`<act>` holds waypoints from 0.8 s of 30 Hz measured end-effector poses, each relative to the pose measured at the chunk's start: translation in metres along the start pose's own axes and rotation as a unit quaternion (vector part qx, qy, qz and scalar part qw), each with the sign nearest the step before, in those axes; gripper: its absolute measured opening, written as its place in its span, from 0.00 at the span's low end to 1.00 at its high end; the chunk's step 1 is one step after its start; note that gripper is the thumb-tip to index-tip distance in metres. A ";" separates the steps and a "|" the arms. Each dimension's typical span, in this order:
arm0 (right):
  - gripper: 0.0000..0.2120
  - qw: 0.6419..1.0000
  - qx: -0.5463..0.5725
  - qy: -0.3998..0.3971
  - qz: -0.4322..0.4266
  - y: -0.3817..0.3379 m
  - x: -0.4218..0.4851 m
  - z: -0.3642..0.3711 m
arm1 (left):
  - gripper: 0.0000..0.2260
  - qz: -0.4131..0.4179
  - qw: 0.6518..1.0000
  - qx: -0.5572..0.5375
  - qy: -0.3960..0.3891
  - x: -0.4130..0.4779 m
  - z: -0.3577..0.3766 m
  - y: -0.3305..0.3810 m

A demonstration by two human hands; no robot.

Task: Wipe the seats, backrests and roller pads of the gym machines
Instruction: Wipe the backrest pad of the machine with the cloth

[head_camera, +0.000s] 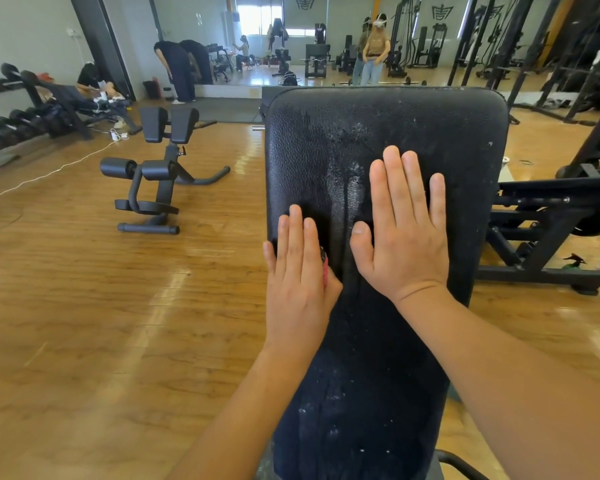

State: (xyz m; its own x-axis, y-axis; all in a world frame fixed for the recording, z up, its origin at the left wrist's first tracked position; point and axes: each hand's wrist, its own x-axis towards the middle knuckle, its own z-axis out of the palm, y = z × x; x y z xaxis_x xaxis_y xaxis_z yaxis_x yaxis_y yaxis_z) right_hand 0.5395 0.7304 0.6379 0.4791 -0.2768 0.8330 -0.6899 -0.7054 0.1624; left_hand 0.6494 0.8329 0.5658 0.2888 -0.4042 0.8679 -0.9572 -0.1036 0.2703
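1. A pink-red thing (pixel 324 268) peeks out beside the left hand (pixel 297 271) — the hand covers most of it, so its kind cannot be told.
2. The black pad (pixel 378 140) runs off the bottom edge, lower end unseen.
3. The black frame (pixel 534 216) at right is cut by the edge.
4. A green object (pixel 573 262) on the floor (pixel 118 306) — too small to identify.

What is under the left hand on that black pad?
Only a pink-red sliver shows at the edge of the left hand, which lies flat on the black pad. The hand covers the rest, so what it is cannot be told.
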 end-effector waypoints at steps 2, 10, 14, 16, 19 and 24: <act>0.33 1.000 -0.001 -0.001 0.000 0.000 0.001 0.000 | 0.27 -0.012 1.000 0.000 -0.003 -0.016 0.001 0.001; 0.33 1.000 -0.006 0.010 -0.001 -0.001 0.000 0.000 | 0.29 0.014 0.999 0.031 -0.033 -0.058 0.000 -0.002; 0.33 1.000 -0.010 0.011 0.002 -0.001 0.000 -0.001 | 0.26 0.021 0.999 0.032 -0.017 -0.039 -0.001 0.000; 0.32 1.000 -0.008 0.013 0.001 -0.001 -0.001 0.000 | 0.26 0.038 0.999 0.034 -0.010 -0.034 -0.001 -0.002; 0.32 1.000 -0.007 0.014 -0.001 -0.001 -0.001 0.000 | 0.26 0.058 0.998 0.028 -0.008 -0.030 -0.001 -0.006; 0.32 1.000 -0.012 0.010 0.000 0.000 -0.001 -0.001 | 0.27 0.067 0.998 0.015 -0.013 -0.046 -0.001 -0.014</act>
State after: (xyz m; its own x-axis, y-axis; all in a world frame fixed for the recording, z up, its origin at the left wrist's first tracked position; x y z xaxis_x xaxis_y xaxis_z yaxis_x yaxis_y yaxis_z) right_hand 0.5386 0.7316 0.6376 0.4677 -0.2636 0.8437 -0.7035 -0.6889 0.1747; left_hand 0.6493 0.8537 0.5230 0.1582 -0.4392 0.8844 -0.9874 -0.0735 0.1402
